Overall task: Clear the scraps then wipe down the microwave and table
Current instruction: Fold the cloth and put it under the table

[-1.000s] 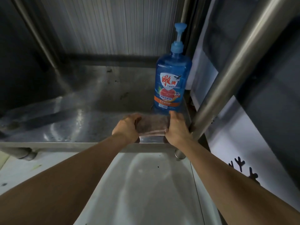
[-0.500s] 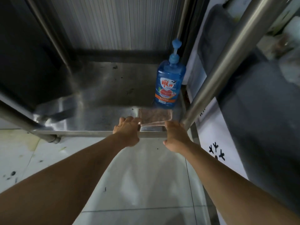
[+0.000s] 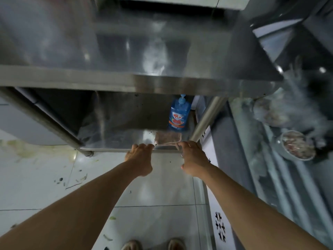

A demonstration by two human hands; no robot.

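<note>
A folded brownish cloth (image 3: 168, 138) lies flat on the steel table's lower shelf (image 3: 117, 139), near its front right corner. My left hand (image 3: 140, 159) reaches to the shelf's front edge, its bent fingers touching the cloth's left front corner. My right hand (image 3: 193, 159) is at the cloth's right front corner, fingertips against a loose loop of its edge. Neither hand lifts the cloth. The steel table top (image 3: 126, 51) spreads above the shelf, blurred. No microwave is in view.
A blue pump bottle of detergent (image 3: 178, 114) stands right behind the cloth. A steel table leg (image 3: 207, 118) rises just right of my right hand. A bowl of food (image 3: 297, 145) sits far right. Small green scraps (image 3: 108, 237) dot the white tiled floor.
The camera has risen, so the table top now shows above the shelf. My hands let go of the cloth on the shelf and slid back to its front corners.
</note>
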